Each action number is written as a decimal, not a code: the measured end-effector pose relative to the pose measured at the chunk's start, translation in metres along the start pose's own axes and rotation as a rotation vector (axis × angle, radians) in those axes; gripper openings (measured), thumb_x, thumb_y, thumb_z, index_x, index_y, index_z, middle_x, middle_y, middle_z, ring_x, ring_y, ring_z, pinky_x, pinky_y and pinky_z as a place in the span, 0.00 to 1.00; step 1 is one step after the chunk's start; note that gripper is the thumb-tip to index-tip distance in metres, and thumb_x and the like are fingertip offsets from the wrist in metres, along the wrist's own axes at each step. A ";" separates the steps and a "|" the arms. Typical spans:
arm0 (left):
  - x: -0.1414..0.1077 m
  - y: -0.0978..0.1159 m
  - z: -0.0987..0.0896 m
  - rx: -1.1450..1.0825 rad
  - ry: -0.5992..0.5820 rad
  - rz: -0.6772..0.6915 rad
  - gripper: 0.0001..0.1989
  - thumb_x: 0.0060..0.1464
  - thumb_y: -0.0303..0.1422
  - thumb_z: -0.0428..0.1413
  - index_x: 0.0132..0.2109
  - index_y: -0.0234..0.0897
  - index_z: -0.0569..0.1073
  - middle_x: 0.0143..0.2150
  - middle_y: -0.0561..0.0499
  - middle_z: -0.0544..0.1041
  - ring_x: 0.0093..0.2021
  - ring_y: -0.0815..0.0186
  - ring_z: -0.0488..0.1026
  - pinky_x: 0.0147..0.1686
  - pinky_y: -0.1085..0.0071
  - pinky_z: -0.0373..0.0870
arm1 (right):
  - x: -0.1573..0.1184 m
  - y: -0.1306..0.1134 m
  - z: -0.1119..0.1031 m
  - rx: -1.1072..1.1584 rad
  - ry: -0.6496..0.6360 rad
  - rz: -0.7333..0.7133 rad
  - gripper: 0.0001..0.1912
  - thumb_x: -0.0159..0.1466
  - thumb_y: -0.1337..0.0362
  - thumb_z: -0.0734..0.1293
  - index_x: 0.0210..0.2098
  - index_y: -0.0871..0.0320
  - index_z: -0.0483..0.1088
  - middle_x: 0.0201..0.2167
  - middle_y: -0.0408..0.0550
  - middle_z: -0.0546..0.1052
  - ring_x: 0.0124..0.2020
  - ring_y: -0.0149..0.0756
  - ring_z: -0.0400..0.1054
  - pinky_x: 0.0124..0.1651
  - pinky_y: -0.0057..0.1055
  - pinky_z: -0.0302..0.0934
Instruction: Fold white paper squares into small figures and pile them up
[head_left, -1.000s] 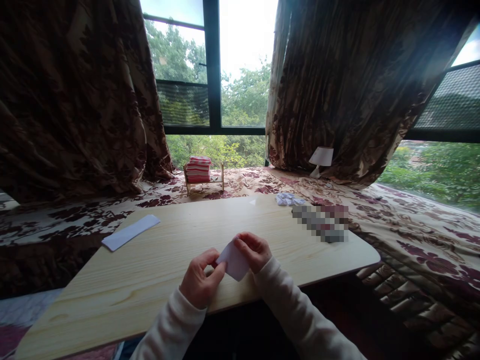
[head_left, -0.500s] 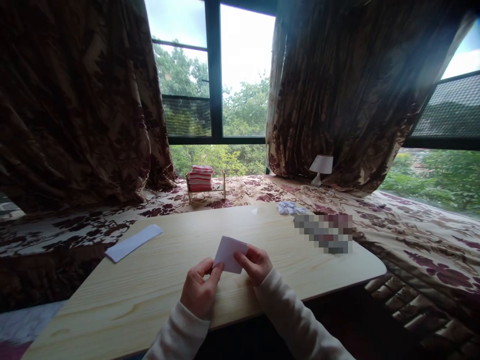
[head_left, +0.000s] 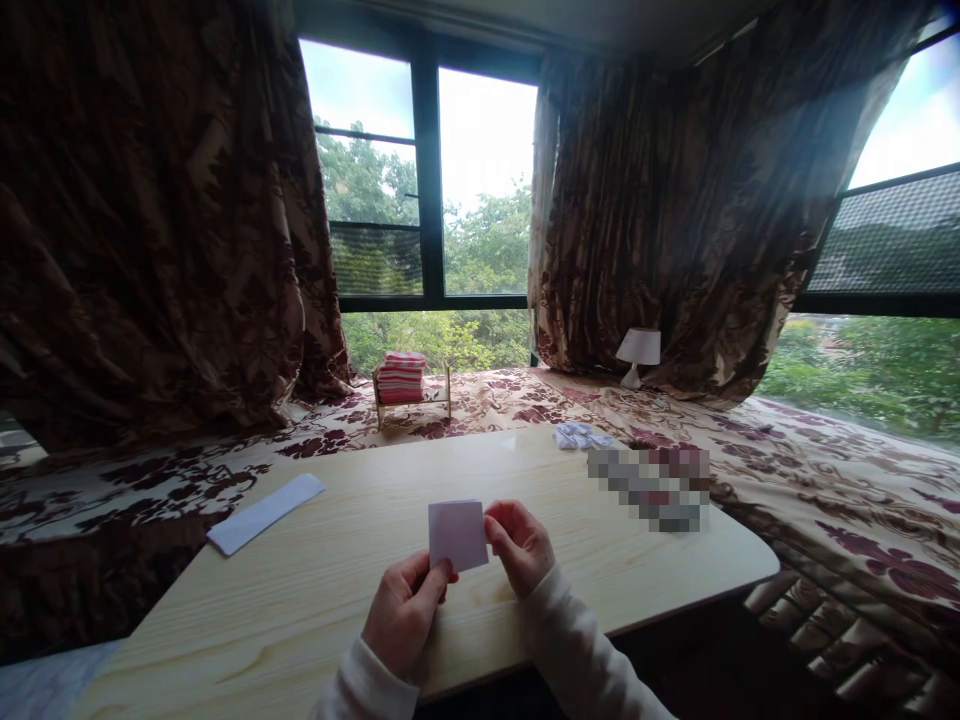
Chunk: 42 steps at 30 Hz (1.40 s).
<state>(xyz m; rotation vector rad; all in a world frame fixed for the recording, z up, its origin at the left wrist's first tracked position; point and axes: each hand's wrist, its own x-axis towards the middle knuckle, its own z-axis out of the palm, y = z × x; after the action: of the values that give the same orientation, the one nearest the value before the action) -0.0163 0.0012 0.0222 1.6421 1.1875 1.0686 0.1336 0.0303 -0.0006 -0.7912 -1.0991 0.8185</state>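
A small square of folded white paper (head_left: 457,532) is held up over the near middle of the table. My left hand (head_left: 409,605) pinches its lower left corner, thumb in front and fingers behind. At the right edge of the paper, my right hand (head_left: 523,548) has its thumb and forefinger closed on the border, though their exact contact is hard to make out. A long folded strip of white paper (head_left: 266,513) lies on the left part of the table. Several small folded white paper pieces (head_left: 579,437) sit in a pile at the far edge.
The pale wooden table (head_left: 300,610) has a blurred-out patch (head_left: 652,490) at its right. Behind it, a ledge with flowered cloth bears a small rack (head_left: 412,402) with folded striped cloths (head_left: 401,378) and a white lamp (head_left: 639,350). Curtains (head_left: 615,220) flank the window.
The paper has turned to stand squarer to me. My right thumb has slid from its face to the right edge. The view has tilted up a little.
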 end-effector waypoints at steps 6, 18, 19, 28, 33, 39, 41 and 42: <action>-0.001 0.000 0.001 -0.006 -0.002 0.023 0.17 0.49 0.43 0.50 0.27 0.32 0.71 0.19 0.55 0.61 0.23 0.69 0.58 0.24 0.73 0.54 | 0.001 -0.004 -0.004 -0.039 -0.119 -0.008 0.18 0.57 0.51 0.62 0.27 0.61 0.70 0.30 0.48 0.70 0.25 0.29 0.61 0.23 0.25 0.57; -0.004 0.004 0.001 0.058 -0.129 0.037 0.17 0.50 0.42 0.49 0.25 0.32 0.70 0.19 0.55 0.59 0.22 0.70 0.56 0.23 0.73 0.52 | -0.003 0.002 0.002 -0.019 -0.045 -0.043 0.13 0.55 0.56 0.66 0.23 0.61 0.70 0.20 0.43 0.69 0.21 0.28 0.60 0.23 0.25 0.54; -0.004 0.005 0.001 0.062 -0.124 0.048 0.17 0.50 0.42 0.49 0.25 0.32 0.70 0.19 0.55 0.61 0.23 0.70 0.57 0.23 0.73 0.53 | -0.003 0.002 0.002 -0.017 -0.042 -0.040 0.13 0.55 0.56 0.66 0.23 0.61 0.70 0.19 0.42 0.68 0.21 0.27 0.59 0.23 0.25 0.54; -0.006 0.007 0.001 0.075 -0.106 0.135 0.16 0.51 0.40 0.49 0.25 0.33 0.71 0.23 0.50 0.68 0.26 0.67 0.63 0.28 0.73 0.59 | -0.004 0.002 0.003 -0.022 0.065 0.010 0.14 0.50 0.54 0.69 0.23 0.58 0.66 0.18 0.42 0.68 0.21 0.29 0.61 0.24 0.26 0.57; -0.005 0.004 0.001 0.087 -0.108 0.148 0.15 0.51 0.39 0.48 0.25 0.33 0.71 0.23 0.51 0.68 0.26 0.67 0.63 0.27 0.73 0.58 | -0.005 0.001 0.004 -0.006 0.059 -0.002 0.14 0.50 0.54 0.69 0.22 0.58 0.65 0.17 0.40 0.67 0.20 0.27 0.60 0.23 0.25 0.56; -0.005 0.004 0.001 0.118 -0.088 0.186 0.15 0.52 0.38 0.48 0.25 0.33 0.71 0.25 0.49 0.70 0.28 0.65 0.65 0.29 0.73 0.60 | -0.004 0.001 0.004 0.107 0.054 0.002 0.10 0.50 0.60 0.71 0.26 0.58 0.67 0.19 0.40 0.69 0.22 0.26 0.62 0.26 0.24 0.57; -0.005 0.005 0.001 0.127 -0.077 0.193 0.15 0.52 0.38 0.48 0.24 0.34 0.70 0.25 0.49 0.71 0.29 0.64 0.67 0.31 0.72 0.61 | -0.002 0.001 0.003 0.135 0.048 0.019 0.14 0.50 0.60 0.71 0.34 0.58 0.68 0.19 0.39 0.69 0.21 0.26 0.61 0.24 0.23 0.56; -0.005 0.006 0.001 0.133 -0.070 0.193 0.15 0.52 0.38 0.48 0.23 0.34 0.70 0.25 0.49 0.71 0.30 0.64 0.67 0.31 0.71 0.61 | -0.002 0.001 0.003 0.136 0.045 0.032 0.18 0.50 0.59 0.71 0.38 0.58 0.68 0.19 0.39 0.68 0.20 0.26 0.61 0.23 0.23 0.56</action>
<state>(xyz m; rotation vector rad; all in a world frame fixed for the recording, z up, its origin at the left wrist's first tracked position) -0.0150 -0.0052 0.0266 1.9130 1.0910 1.0590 0.1302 0.0296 -0.0015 -0.7114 -0.9826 0.8890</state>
